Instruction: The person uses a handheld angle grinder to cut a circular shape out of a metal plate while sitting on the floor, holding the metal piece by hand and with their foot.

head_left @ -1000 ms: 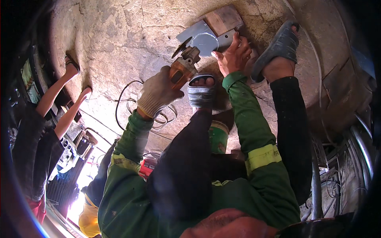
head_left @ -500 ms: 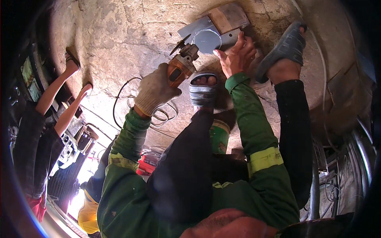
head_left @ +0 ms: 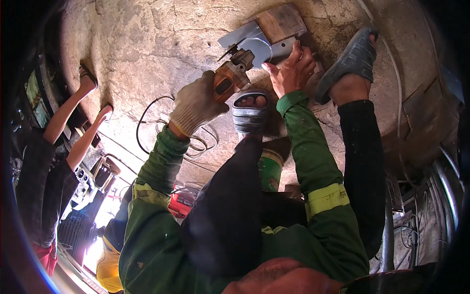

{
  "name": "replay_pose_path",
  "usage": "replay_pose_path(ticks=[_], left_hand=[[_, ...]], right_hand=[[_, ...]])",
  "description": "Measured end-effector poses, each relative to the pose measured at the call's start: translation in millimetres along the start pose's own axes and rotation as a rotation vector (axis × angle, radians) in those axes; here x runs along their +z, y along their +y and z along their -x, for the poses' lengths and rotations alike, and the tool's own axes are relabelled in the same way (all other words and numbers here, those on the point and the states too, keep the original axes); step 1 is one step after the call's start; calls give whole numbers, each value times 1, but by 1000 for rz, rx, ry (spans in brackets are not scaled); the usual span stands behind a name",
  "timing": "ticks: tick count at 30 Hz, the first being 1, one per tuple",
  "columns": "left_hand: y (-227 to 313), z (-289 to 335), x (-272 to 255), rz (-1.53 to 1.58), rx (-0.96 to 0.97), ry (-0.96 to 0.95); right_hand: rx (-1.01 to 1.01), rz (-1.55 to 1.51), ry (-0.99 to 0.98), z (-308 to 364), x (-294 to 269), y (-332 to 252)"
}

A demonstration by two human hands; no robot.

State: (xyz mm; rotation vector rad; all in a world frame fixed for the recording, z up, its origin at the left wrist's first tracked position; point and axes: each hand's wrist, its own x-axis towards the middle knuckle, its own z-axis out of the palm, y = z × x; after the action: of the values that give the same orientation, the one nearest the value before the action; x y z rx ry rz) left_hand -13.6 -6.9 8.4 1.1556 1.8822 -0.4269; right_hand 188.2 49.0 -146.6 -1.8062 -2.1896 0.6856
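Note:
My left hand (head_left: 197,102), in a white knit glove, is closed round an orange angle grinder (head_left: 229,81). The grinder's thin disc (head_left: 230,50) is over the near left part of a grey metal plate (head_left: 240,35); I cannot tell whether they touch. A pale circle is marked on the plate, partly hidden by the grinder. My bare right hand (head_left: 290,71) rests at the plate's right end, fingertips bent on its edge near a small hole. A brown wooden block (head_left: 280,23) lies against the plate's far side.
My sandalled feet (head_left: 250,110) flank the work on the rough floor (head_left: 147,49). A black cord (head_left: 142,130) loops at the left. A green bucket (head_left: 270,171) and a red object (head_left: 180,203) are nearer. Another person's legs (head_left: 66,125) show at the far left; metal pipes (head_left: 445,191) at the right.
My left hand has moved the grinder slightly right and away from me, and its disc now overlaps the plate. My right hand has hardly moved.

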Motion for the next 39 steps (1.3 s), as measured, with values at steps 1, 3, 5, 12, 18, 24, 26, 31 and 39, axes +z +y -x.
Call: replay_pose_path(ticks=[1, 3, 5, 12, 18, 24, 26, 31, 39], left_hand=[[1, -2, 1, -3, 1, -2], [1, -6, 2, -10, -2, -11], [2, -7, 3, -20, -10, -18], [6, -7, 3, -14, -16, -19], [6, -8, 6, -15, 8, 3], [8, -8, 7, -16, 14, 25], [9, -8, 9, -19, 13, 32], [5, -7, 15, 19, 45, 80], [11, -9, 11, 1, 25, 62]], right_hand=[[6, 4, -6, -1, -1, 0], [11, 12, -8, -1, 0, 0], [9, 17, 1, -1, 0, -1], [31, 13, -21, -1, -1, -1], [37, 31, -32, -1, 2, -1], [39, 26, -50, -3, -1, -4], [61, 39, -61, -2, -2, -6], [45, 27, -40, -3, 0, -5], [73, -8, -38, -4, -5, -13]])
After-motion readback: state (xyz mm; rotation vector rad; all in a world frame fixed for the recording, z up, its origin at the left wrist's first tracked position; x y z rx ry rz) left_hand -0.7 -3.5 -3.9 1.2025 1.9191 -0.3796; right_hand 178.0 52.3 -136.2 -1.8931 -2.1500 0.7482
